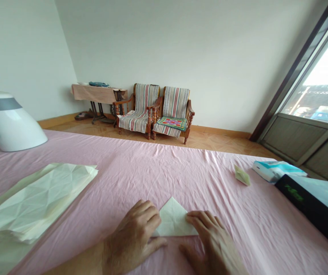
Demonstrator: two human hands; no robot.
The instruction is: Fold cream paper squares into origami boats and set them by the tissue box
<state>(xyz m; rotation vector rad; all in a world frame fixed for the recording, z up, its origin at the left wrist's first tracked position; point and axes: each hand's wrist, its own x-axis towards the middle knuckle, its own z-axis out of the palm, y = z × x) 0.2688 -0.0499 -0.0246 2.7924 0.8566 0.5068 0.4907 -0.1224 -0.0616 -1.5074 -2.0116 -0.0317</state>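
Observation:
A pale cream sheet of folded paper [173,219] lies flat on the table before me, its point facing away and its straight edge toward me. My left hand [139,233] holds its left side down with bent fingers, the thumb lying by the near edge. On the opposite side, my right hand [211,238] presses the right corner with its fingertips, its thumb resting apart on the cloth. The hands cover both side corners of the paper.
A stack of creased paper sheets [38,202] lies at the left, with a white kettle [23,128] behind it. On the right are a small folded paper piece [242,176], a tissue pack [275,170] and a black box [304,202]. A pink cloth [124,172] covers the table.

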